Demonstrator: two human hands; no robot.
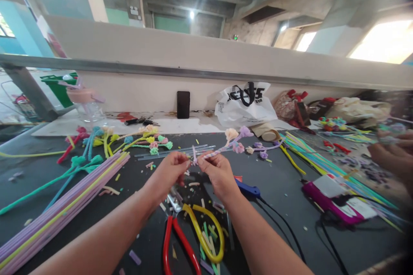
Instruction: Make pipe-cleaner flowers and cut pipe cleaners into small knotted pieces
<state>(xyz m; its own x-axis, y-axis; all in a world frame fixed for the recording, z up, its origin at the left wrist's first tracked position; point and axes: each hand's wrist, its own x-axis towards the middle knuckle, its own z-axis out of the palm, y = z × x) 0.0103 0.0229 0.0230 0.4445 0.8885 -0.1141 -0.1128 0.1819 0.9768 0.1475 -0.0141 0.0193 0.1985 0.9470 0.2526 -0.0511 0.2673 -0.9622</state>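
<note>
My right hand point(219, 174) pinches the twisted pink-and-white stem of a flower piece point(238, 139) with peach, purple and pink blooms, which points up and to the right. Its fingertips nearly meet those of my left hand point(174, 169), closed on the small pale lilac end point(194, 157) of that stem. Just below my hands lie red-handled pliers point(176, 227) and yellow-handled scissors point(206, 234) on the dark table. A blue tool point(248, 189) with a black cord rests beside my right wrist.
Long pastel stems point(64, 210) lie at left, with coloured flowers point(93, 137) behind. A phone point(183, 104) and a white bag point(243, 105) stand at the back. At right are a magenta glue gun point(332, 202), more stems point(322, 159) and another person's hand point(392, 154).
</note>
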